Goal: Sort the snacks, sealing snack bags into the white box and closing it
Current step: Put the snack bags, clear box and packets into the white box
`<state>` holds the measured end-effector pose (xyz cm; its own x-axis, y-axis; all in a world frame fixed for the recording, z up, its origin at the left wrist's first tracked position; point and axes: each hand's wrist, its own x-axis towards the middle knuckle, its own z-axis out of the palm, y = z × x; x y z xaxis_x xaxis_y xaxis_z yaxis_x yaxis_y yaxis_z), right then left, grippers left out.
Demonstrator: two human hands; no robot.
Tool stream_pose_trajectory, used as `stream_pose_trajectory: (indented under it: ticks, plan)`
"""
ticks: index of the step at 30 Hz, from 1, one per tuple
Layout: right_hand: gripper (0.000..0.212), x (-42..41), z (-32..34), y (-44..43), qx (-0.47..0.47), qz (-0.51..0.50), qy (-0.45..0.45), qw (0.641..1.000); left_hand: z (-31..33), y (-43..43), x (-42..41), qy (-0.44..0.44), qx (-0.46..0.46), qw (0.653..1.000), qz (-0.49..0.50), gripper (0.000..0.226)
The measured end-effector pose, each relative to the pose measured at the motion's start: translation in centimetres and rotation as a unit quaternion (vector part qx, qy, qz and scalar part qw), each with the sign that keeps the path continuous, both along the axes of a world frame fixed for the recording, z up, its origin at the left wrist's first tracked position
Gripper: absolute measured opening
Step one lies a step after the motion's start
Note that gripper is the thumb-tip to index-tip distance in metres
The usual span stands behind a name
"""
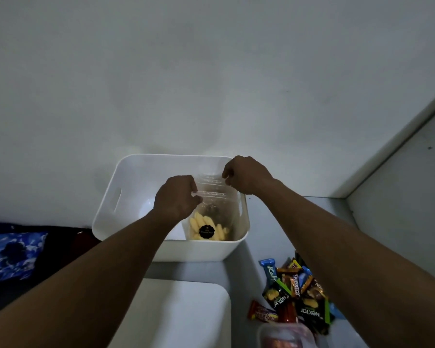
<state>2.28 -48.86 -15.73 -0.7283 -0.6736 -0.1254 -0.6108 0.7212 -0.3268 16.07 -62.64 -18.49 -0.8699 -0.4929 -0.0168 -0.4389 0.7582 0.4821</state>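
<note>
A clear zip bag [211, 217] with pale yellow snacks and a round black label hangs over the open white box [126, 182], its lower part inside the box near the right wall. My left hand [177, 197] pinches the bag's top strip at its left end. My right hand [246, 175] pinches the same strip at its right end. The box stands against the wall, with a handle slot in its left side.
A flat white lid [176, 312] lies in front of the box. A pile of wrapped snack bars and packets [299, 297] sits at the lower right, with a clear container [286, 335] at the bottom edge. Blue patterned fabric [13, 254] lies left.
</note>
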Motion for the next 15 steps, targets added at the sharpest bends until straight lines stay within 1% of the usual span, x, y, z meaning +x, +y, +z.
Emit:
stream_pose_trajectory:
  ticks: [3, 5, 7, 15]
  plan:
    - [0.026, 0.3, 1.0, 0.7, -0.014, -0.009, 0.013, 1.000, 0.5, 0.3, 0.1, 0.006, -0.042, 0.999, 0.021, 0.042]
    - [0.027, 0.6, 1.7, 1.5, -0.019, -0.019, 0.023, 0.999, 1.1, 0.6, 0.2, 0.010, -0.064, 0.998, 0.025, 0.046]
    - [0.027, 1.1, 2.4, 2.6, -0.018, -0.029, 0.028, 0.999, 1.8, 1.3, 0.3, 0.024, -0.081, 0.996, 0.019, 0.043]
    - [0.037, 4.6, 4.8, 9.7, -0.007, -0.070, 0.008, 0.997, 5.4, 6.6, 2.1, 0.105, -0.078, 0.990, -0.049, 0.025]
